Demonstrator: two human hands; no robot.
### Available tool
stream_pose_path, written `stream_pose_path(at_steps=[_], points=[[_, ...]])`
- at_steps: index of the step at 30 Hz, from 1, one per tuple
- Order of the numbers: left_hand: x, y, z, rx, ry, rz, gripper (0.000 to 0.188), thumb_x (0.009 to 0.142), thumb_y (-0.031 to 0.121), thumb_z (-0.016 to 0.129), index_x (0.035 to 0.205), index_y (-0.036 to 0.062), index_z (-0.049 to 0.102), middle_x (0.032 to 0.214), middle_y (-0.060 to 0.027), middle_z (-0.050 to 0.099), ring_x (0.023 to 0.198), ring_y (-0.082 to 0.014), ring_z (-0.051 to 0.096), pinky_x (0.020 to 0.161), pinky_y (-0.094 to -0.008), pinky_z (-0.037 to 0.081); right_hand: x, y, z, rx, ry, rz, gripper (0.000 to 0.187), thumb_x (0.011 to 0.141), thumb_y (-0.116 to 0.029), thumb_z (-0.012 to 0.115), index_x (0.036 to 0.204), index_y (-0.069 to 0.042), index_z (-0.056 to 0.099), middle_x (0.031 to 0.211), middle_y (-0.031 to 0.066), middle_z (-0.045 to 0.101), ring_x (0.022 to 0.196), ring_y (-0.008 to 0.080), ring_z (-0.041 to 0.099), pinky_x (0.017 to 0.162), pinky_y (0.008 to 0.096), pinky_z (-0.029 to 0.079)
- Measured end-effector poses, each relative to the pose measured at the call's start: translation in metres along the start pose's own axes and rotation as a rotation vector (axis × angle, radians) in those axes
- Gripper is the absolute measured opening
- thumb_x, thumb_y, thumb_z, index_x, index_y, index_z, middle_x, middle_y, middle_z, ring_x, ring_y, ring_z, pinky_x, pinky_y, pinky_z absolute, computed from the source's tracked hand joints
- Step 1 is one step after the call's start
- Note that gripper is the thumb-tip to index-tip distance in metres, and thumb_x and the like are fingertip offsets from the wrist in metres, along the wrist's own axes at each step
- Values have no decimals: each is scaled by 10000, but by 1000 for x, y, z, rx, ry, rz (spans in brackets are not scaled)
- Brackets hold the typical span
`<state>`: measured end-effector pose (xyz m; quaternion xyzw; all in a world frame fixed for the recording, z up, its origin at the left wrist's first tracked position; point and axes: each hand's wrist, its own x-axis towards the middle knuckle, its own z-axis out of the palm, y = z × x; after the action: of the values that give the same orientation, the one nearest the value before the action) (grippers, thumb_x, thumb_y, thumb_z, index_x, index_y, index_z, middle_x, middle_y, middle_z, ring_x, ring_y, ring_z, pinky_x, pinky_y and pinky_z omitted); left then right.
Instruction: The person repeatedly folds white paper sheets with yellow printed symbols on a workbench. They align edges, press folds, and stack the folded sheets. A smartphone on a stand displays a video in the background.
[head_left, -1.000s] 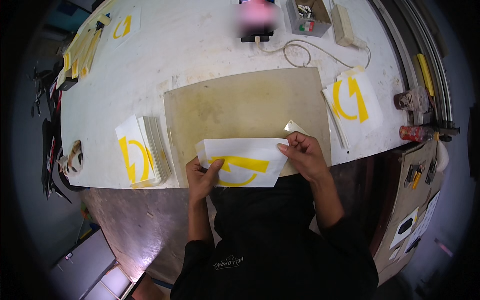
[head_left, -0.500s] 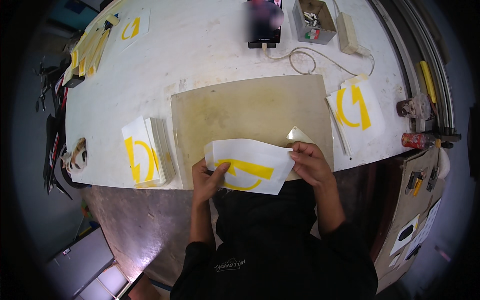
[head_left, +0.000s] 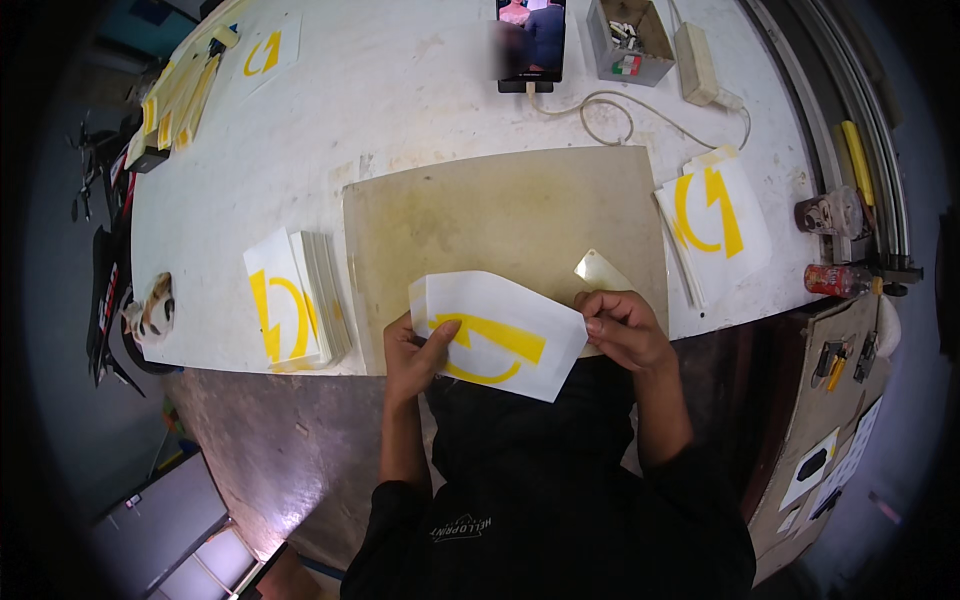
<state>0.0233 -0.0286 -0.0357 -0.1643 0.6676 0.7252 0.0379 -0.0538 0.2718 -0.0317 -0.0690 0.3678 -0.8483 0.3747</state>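
Note:
Between my hands, over the table's front edge, hangs a white sheet with a yellow lightning-like sticker design (head_left: 500, 300). My left hand (head_left: 415, 355) grips its left end, thumb on top over the yellow print. At the sheet's right corner my right hand (head_left: 625, 330) pinches the edge between thumb and fingers. A small pale flat scraper-like piece (head_left: 600, 270) lies on the mat just beyond my right hand. Beneath is a worn translucent mat (head_left: 500, 205). To the left stands a stack of similar printed sheets (head_left: 290, 300); another pile of sheets (head_left: 712, 220) lies to the right.
At the back are a phone on a stand (head_left: 530, 50), a cable, a grey box of small parts (head_left: 628, 45) and a power strip (head_left: 694, 65). A cat (head_left: 155, 305) sits at the left edge. A cup (head_left: 828, 213) and a red-labelled bottle (head_left: 840, 280) stand far right.
The sheet's right side has tilted, with its lower right corner dipping and its top edge bending. My right fingers have shifted slightly at the corner. My left hand keeps its grip.

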Motion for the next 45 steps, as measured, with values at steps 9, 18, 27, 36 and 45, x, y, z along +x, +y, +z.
stream_pose_path(at_steps=[9,18,27,36,45], points=[[0,0,1,14,14,-13,195,923,91,742,1072,-31,714,977,-77,748,840,-140,695,772,-299,555,-2,-1,-1,-10,5,32,104,1007,-65,576,1051,23,609,941,18,568,854,90,491,785,253,403],[0,-2,1,-22,15,21,222,931,73,734,1110,-55,707,986,-91,747,856,-137,693,765,-291,556,-5,-1,1,-226,148,-4,126,1037,-127,562,1086,-16,596,971,-3,589,893,78,520,831,252,433],[1,-11,-3,-15,38,41,202,922,55,736,1092,-51,708,990,-85,746,861,-133,688,779,-290,549,-6,-3,16,-463,340,-103,109,1051,-128,554,1043,-22,582,948,-10,579,886,71,525,835,250,445],[1,-8,-2,-36,37,49,195,927,61,732,1087,-47,709,986,-86,746,852,-131,689,767,-283,545,4,0,17,-434,385,-160,114,1046,-107,554,1081,-7,597,961,4,612,899,78,551,847,252,459],[2,-6,0,-19,61,44,179,932,57,723,1077,-47,710,977,-84,746,837,-127,688,752,-277,542,12,-1,22,-360,358,-320,328,933,64,632,1244,11,543,1028,70,697,914,70,617,796,221,463]])
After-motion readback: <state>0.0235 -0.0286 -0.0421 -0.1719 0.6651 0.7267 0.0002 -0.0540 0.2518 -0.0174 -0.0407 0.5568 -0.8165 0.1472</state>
